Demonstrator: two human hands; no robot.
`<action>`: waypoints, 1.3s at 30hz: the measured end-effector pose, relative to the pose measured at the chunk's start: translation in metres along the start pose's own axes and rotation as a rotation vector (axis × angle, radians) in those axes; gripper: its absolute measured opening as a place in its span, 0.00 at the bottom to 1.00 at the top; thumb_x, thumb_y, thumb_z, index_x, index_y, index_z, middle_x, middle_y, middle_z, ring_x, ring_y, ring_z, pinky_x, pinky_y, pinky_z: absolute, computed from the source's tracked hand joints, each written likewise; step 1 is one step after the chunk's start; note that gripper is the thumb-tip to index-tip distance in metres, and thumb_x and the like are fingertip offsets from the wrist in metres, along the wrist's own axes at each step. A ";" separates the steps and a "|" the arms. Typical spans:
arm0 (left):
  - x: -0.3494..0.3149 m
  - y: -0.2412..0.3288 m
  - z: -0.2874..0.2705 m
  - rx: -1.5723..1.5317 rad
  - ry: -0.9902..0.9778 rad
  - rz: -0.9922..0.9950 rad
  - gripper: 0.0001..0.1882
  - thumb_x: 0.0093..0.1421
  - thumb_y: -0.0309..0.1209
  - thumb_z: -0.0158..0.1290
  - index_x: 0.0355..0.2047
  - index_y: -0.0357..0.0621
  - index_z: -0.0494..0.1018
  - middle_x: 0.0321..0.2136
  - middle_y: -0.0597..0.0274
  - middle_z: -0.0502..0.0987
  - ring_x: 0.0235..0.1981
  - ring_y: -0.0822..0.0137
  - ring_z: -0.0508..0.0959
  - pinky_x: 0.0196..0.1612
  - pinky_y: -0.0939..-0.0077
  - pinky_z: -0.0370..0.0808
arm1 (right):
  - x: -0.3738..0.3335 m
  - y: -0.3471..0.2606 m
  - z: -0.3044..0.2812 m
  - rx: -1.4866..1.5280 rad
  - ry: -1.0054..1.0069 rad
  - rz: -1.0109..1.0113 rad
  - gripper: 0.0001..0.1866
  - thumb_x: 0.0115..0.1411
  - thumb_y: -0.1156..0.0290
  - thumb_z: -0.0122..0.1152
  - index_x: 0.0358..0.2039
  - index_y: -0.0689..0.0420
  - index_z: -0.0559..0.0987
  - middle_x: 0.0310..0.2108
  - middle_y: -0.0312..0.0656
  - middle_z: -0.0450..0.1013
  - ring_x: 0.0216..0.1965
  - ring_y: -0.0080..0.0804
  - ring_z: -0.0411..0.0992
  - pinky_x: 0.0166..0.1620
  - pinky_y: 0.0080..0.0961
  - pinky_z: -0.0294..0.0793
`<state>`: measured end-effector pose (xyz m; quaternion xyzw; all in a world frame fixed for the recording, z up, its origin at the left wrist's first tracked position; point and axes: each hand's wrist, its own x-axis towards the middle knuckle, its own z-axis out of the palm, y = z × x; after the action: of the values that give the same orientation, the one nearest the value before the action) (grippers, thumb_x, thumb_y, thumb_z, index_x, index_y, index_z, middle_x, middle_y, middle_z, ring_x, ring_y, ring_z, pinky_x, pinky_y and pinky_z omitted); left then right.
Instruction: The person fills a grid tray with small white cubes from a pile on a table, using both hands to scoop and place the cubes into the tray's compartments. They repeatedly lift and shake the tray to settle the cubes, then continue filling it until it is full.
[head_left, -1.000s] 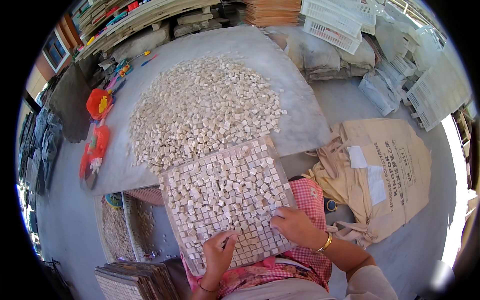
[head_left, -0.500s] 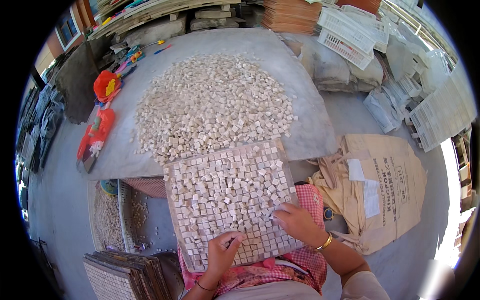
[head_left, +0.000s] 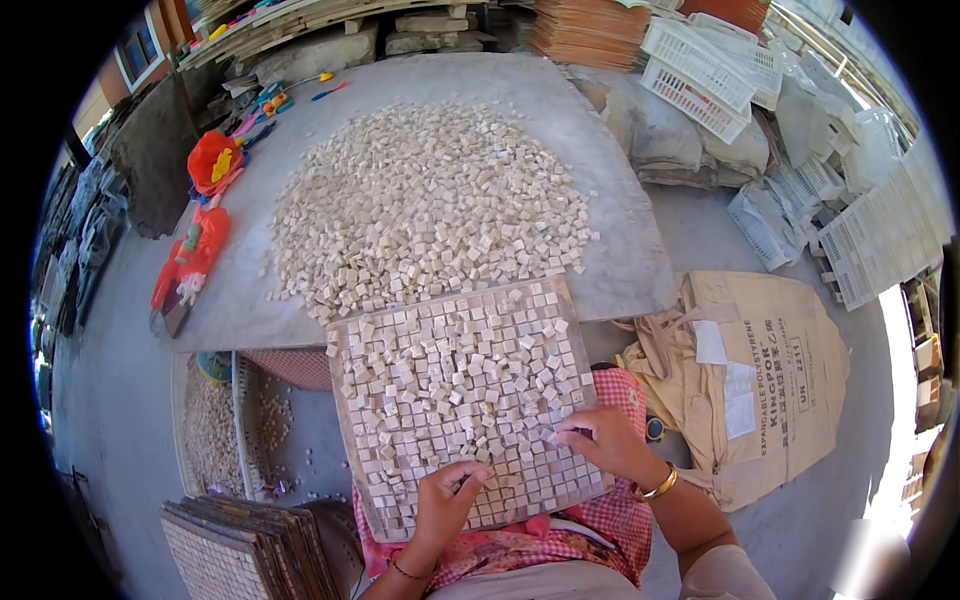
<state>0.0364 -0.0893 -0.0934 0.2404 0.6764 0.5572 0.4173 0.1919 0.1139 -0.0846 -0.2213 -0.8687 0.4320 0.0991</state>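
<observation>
1. The square tray of small beige stone tiles (head_left: 455,395) is rested on the lap, at 6 o'clock from the loose tile heap (head_left: 425,205)
2. The left hand (head_left: 445,500) is laid on the tray's near rows, fingers curled, grasp not discernible
3. The right hand (head_left: 600,440) is pressed at the tray's 4 o'clock edge, fingertips bent on tiles

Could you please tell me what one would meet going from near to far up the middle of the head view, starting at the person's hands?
Left hand and right hand → square grid tray of small beige stone tiles → large loose heap of beige stone cubes on the grey slab table → stacked planks and blocks beyond.
</observation>
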 end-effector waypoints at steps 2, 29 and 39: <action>0.000 -0.004 -0.001 0.002 -0.013 0.010 0.06 0.59 0.25 0.52 0.32 0.33 0.77 0.27 0.65 0.77 0.30 0.78 0.72 0.37 0.84 0.70 | -0.001 0.003 0.000 -0.082 -0.049 -0.017 0.07 0.54 0.68 0.56 0.27 0.58 0.78 0.24 0.45 0.72 0.29 0.45 0.71 0.33 0.36 0.69; 0.002 -0.005 0.003 0.069 -0.035 -0.013 0.07 0.58 0.25 0.52 0.30 0.33 0.77 0.27 0.64 0.78 0.31 0.77 0.73 0.38 0.82 0.70 | -0.011 0.016 0.007 -0.301 0.008 -0.126 0.07 0.51 0.71 0.61 0.32 0.55 0.77 0.31 0.38 0.71 0.34 0.39 0.71 0.38 0.31 0.71; -0.002 -0.001 0.004 0.029 -0.053 -0.020 0.06 0.59 0.24 0.51 0.30 0.34 0.77 0.28 0.63 0.78 0.32 0.77 0.74 0.39 0.82 0.70 | -0.016 0.008 0.010 -0.304 0.061 -0.134 0.06 0.49 0.73 0.58 0.30 0.56 0.74 0.30 0.42 0.68 0.32 0.42 0.70 0.35 0.34 0.71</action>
<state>0.0412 -0.0885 -0.0936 0.2544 0.6754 0.5366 0.4373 0.2050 0.1032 -0.0964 -0.1882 -0.9334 0.2810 0.1196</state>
